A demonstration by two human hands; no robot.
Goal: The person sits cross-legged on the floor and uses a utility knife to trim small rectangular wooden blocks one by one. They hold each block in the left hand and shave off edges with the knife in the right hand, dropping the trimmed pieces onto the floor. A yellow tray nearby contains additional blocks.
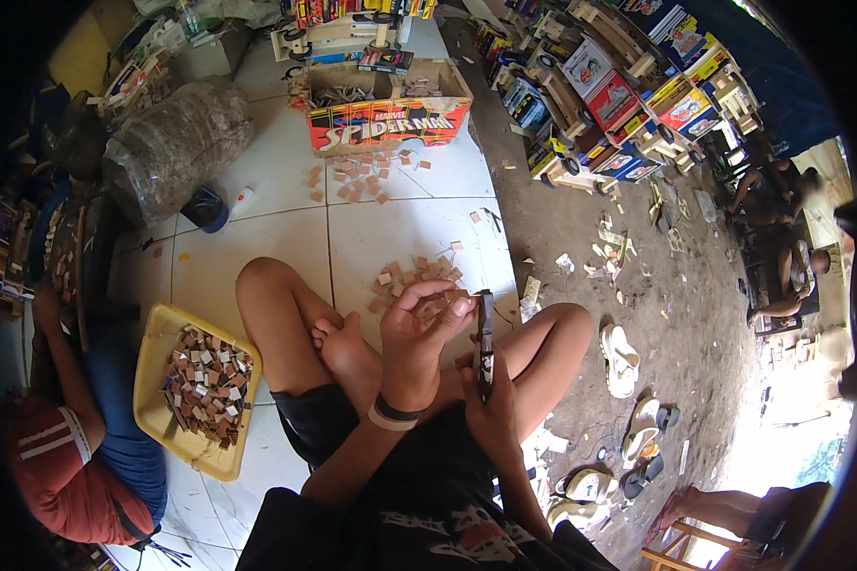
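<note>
My left hand (419,333) pinches a small brown square tile (457,296) between thumb and fingers, in front of my crossed legs. My right hand (493,404) is wrapped round a long, narrow black hand tool (486,338), held upright with its far end beside the tile. The exact kind of tool is hard to make out. Just beyond my hands lies a loose heap of similar small tiles (405,276) on the white tiled floor (257,228). To my left stands a yellow plastic tray (152,409) holding many brown and whitish pieces (209,381).
A red and yellow cardboard box (390,128) with small pieces inside stands ahead, scattered tiles (357,176) before it. Toy vehicles (619,95) are stacked at far right. Sandals (619,362) lie on the dirt ground. A person in a red shirt (76,485) sits at left.
</note>
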